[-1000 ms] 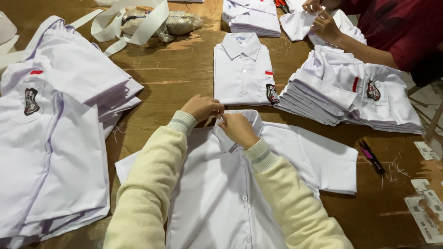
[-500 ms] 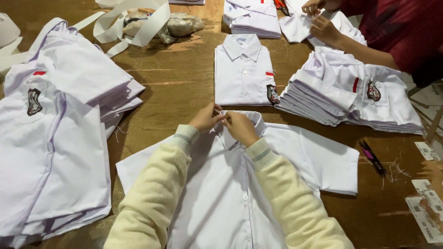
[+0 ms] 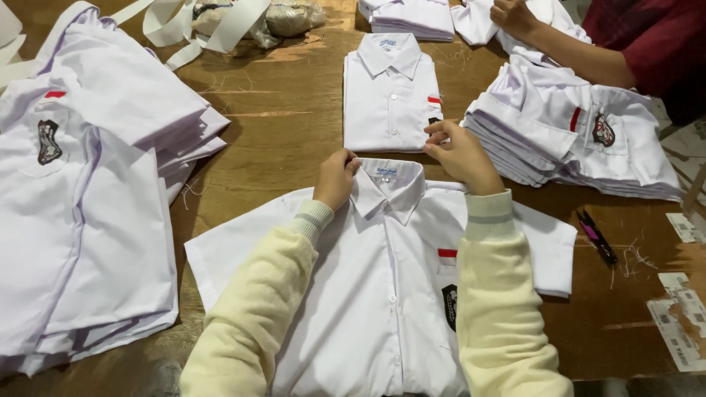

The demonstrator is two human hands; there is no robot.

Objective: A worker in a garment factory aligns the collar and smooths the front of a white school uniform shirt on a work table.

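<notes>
A white short-sleeved shirt (image 3: pixel 382 294) lies spread flat on the wooden table (image 3: pixel 287 125) in front of me, buttoned, with a red stripe and a dark badge on its chest pocket. My left hand (image 3: pixel 334 178) pinches the left side of its collar. My right hand (image 3: pixel 460 153) hovers just above the right side of the collar, fingers curled and holding nothing. Both my arms are in cream sleeves. A folded white shirt (image 3: pixel 390 92) lies just beyond the collar.
A tall pile of unfolded shirts (image 3: pixel 81 191) fills the left. A stack of shirts (image 3: pixel 581 140) sits at the right, with another person's hand (image 3: pixel 515 16) beyond it. Thread snips (image 3: pixel 597 237) and paper tags (image 3: pixel 684 323) lie at the right; white strips (image 3: pixel 206 26) at the back.
My hands have moved apart from the middle of the collar: the left now grips its left side, the right has lifted off toward the right.
</notes>
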